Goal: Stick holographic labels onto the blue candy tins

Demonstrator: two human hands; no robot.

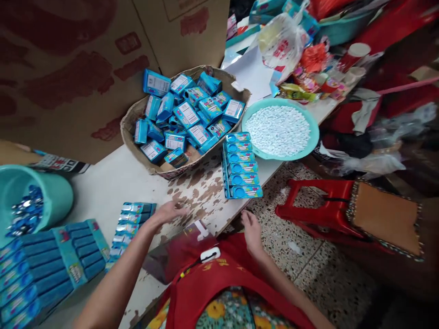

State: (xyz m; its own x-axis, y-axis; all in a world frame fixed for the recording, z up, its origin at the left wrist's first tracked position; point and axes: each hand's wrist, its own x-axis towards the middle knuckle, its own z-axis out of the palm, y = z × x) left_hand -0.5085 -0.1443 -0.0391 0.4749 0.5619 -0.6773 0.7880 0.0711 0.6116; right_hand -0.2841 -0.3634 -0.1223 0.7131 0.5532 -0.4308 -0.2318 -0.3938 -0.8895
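My left hand (170, 212) hovers over the worn white table (199, 194), its fingers apart and holding nothing. Near the table's front edge, my right hand (252, 228) has its fingers loosely bent; nothing shows in them. Just beyond it stands a row of blue boxes with round windows (243, 167). A torn cardboard tray (164, 173) holds many small blue boxes (187, 114). To its right, a turquoise basin (313, 137) is filled with small white pieces (278, 130). Another row of blue boxes (126, 226) lies left of my left hand.
Stacked blue boxes (51, 260) and a turquoise bucket (58, 196) with foil-like pieces stand at left. A large carton (85, 68) rises behind the tray. Plastic bags (283, 43) clutter the far end. A red stool (318, 205) is at right.
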